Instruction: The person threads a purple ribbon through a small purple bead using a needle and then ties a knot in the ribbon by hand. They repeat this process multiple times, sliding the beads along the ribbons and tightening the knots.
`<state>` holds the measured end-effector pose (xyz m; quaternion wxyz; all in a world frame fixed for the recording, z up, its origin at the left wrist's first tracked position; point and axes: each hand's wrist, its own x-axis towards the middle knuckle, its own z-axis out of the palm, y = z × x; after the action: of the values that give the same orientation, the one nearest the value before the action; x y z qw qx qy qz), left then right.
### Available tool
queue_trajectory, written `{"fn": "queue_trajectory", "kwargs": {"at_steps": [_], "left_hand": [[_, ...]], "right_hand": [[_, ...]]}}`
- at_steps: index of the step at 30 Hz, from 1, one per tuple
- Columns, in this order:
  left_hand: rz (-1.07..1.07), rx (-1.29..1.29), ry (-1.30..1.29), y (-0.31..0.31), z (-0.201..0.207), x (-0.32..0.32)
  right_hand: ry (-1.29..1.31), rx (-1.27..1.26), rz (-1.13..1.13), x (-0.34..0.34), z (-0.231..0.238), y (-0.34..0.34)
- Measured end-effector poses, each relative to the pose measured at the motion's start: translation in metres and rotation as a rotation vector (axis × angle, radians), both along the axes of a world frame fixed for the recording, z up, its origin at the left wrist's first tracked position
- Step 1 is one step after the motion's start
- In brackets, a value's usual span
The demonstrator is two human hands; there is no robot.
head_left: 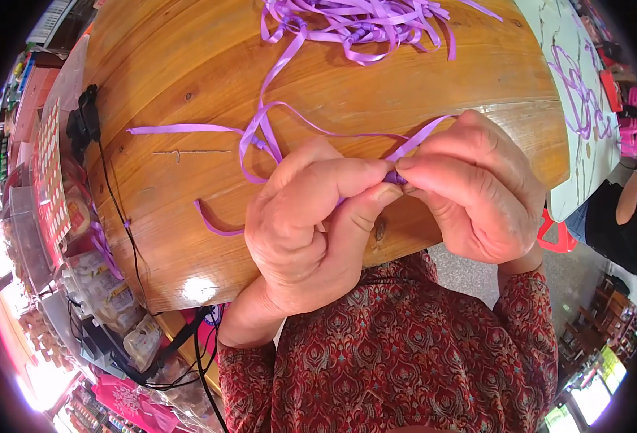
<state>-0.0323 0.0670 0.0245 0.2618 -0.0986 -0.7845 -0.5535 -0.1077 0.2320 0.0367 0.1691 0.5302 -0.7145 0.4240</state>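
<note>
My left hand [311, 216] and my right hand [477, 191] meet fingertip to fingertip over the near edge of a wooden table [188, 86]. Both pinch one thin purple ribbon [261, 123], folded small between thumbs and forefingers. Its loose ends loop away over the wood to the left and trail toward the far side. A tangled heap of purple ribbon strips [362, 22] lies at the table's far edge. My sleeves are dark red and patterned.
A black cable [120, 216] with a small black clip runs along the table's left side. Packaged goods on shelves [109, 303] crowd the lower left. A white table with purple ribbon [578, 86] stands at right, where another person's arm [633, 195] shows.
</note>
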Motion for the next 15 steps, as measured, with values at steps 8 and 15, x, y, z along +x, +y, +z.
{"fn": "queue_trajectory", "kwargs": {"at_steps": [8,15], "left_hand": [[-0.118,0.579,-0.165,0.0,-0.012,-0.003],[-0.119,0.391,-0.162,-0.005,-0.011,-0.001]], "right_hand": [[-0.227,-0.03,0.142,-0.014,0.002,-0.009],[-0.604,-0.167,0.051,-0.004,-0.003,-0.008]]}}
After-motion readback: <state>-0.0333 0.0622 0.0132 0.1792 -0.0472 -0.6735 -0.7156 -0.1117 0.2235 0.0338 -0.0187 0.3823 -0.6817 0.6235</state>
